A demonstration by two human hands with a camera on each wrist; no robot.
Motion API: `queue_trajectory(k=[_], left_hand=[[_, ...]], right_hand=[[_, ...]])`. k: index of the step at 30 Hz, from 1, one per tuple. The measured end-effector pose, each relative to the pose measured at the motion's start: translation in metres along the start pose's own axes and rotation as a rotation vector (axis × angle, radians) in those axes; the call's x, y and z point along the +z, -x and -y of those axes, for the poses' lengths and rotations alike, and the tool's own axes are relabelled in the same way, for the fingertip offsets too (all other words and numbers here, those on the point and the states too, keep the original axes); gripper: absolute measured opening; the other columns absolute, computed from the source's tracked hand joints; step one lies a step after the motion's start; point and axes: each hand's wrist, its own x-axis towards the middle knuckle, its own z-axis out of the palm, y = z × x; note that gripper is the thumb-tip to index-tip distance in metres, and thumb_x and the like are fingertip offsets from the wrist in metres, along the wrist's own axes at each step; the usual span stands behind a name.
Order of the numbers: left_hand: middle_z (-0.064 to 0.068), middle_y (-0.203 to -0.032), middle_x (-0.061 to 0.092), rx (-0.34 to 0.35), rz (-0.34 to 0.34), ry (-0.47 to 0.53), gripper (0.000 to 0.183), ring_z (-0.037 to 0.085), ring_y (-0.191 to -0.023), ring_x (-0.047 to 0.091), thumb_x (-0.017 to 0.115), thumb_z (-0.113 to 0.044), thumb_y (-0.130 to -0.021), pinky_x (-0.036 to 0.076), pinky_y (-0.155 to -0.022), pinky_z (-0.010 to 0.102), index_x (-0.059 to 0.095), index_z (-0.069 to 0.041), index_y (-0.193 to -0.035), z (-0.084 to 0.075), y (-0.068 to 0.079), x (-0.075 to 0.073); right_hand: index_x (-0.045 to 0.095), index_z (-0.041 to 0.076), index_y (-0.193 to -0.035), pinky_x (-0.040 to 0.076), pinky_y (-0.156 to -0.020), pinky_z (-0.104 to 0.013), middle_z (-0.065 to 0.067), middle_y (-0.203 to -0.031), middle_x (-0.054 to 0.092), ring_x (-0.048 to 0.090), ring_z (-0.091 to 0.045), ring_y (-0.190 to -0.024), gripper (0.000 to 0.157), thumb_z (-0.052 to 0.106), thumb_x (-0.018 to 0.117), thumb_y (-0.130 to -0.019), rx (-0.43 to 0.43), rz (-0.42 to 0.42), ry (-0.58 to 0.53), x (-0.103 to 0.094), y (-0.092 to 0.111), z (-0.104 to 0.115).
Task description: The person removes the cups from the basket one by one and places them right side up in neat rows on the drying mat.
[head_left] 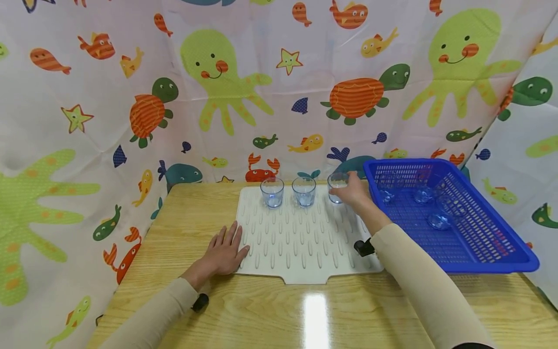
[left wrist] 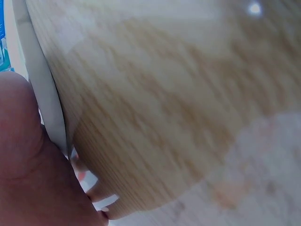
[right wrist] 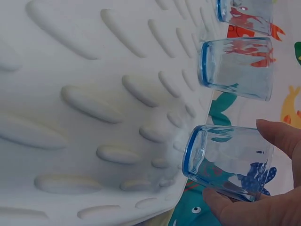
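Observation:
My right hand grips a clear, blue-tinted glass at the back right of a white ridged drying board. In the right wrist view, the thumb and fingers lie on opposite sides of this glass near its rim. Two matching glasses, one in the middle and one at the left, stand upright along the board's back edge. My left hand rests flat at the board's left edge, fingers spread. Only part of that hand shows in the left wrist view.
A blue plastic basket stands to the right, with several more glasses inside. Under everything lies a wood-grain table. A curtain printed with sea animals hangs behind and at both sides.

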Motion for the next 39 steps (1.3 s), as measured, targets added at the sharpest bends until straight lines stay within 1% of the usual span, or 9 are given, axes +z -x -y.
queue_trajectory(k=[6,11,19,24,31,35,37,39], left_hand=[[0.012,-0.172,-0.009,0.003,-0.009,0.007,0.076,0.043,-0.156,-0.006,0.030,-0.053,-0.110,0.002,-0.122,0.062,0.002,-0.009,-0.165,0.002,0.002,0.001],[0.011,-0.172,-0.010,-0.005,-0.015,0.005,0.076,0.043,-0.156,-0.007,0.030,-0.053,-0.110,0.002,-0.122,0.061,0.002,-0.009,-0.165,0.003,0.003,0.001],[0.011,-0.172,-0.010,-0.021,-0.011,0.010,0.076,0.043,-0.156,-0.006,0.031,-0.052,-0.109,0.002,-0.122,0.062,0.002,-0.009,-0.165,0.004,0.007,0.000],[0.011,-0.172,-0.009,-0.029,-0.019,0.009,0.077,0.043,-0.156,-0.006,0.031,-0.052,-0.109,0.003,-0.122,0.062,0.003,-0.009,-0.165,0.006,0.009,0.000],[0.012,-0.172,-0.010,-0.039,-0.007,0.021,0.076,0.043,-0.156,-0.007,0.031,-0.052,-0.109,0.001,-0.122,0.062,0.002,-0.009,-0.165,0.008,0.013,-0.001],[0.010,-0.172,-0.011,-0.058,0.009,0.004,0.076,0.041,-0.156,-0.008,0.029,-0.053,-0.109,0.000,-0.123,0.061,0.000,-0.010,-0.165,0.003,0.014,-0.005],[0.010,-0.172,-0.011,-0.052,0.016,-0.012,0.076,0.041,-0.156,-0.008,0.029,-0.053,-0.110,0.001,-0.123,0.060,0.001,-0.010,-0.165,-0.003,0.011,-0.007],[0.010,-0.172,-0.009,-0.028,0.017,-0.017,0.076,0.041,-0.157,-0.007,0.029,-0.053,-0.110,0.001,-0.123,0.060,0.002,-0.010,-0.166,-0.010,0.006,-0.009]], right_hand=[[0.006,-0.001,-0.163,0.030,-0.117,-0.060,-0.030,-0.164,0.023,0.027,-0.045,-0.150,0.093,0.022,0.069,-0.098,-0.016,-0.014,-0.013,0.008,-0.003,-0.002],[0.010,-0.002,-0.162,0.032,-0.117,-0.058,-0.030,-0.162,0.026,0.029,-0.045,-0.149,0.091,0.020,0.070,-0.097,-0.037,-0.036,-0.018,0.014,-0.004,0.000],[0.005,-0.003,-0.162,0.028,-0.118,-0.059,-0.030,-0.165,0.018,0.022,-0.046,-0.151,0.094,0.021,0.069,-0.098,-0.013,-0.010,-0.014,0.017,-0.009,-0.001],[0.005,-0.004,-0.162,0.028,-0.118,-0.059,-0.031,-0.165,0.018,0.022,-0.046,-0.151,0.095,0.021,0.070,-0.097,-0.026,-0.005,-0.010,0.019,-0.012,0.001],[0.004,-0.004,-0.162,0.028,-0.118,-0.059,-0.030,-0.165,0.018,0.022,-0.046,-0.151,0.094,0.022,0.068,-0.098,-0.007,0.022,-0.006,0.022,-0.012,0.006],[0.000,-0.003,-0.162,0.027,-0.118,-0.060,-0.030,-0.166,0.015,0.021,-0.046,-0.152,0.095,0.024,0.066,-0.099,0.000,0.054,-0.010,0.018,-0.008,0.007],[-0.003,-0.003,-0.162,0.026,-0.118,-0.061,-0.031,-0.166,0.013,0.019,-0.047,-0.152,0.096,0.024,0.065,-0.100,0.006,0.065,-0.017,0.012,-0.006,0.003],[-0.006,-0.004,-0.161,0.025,-0.118,-0.062,-0.032,-0.166,0.011,0.018,-0.048,-0.152,0.097,0.025,0.064,-0.101,0.017,0.061,-0.015,0.004,-0.003,-0.003]])
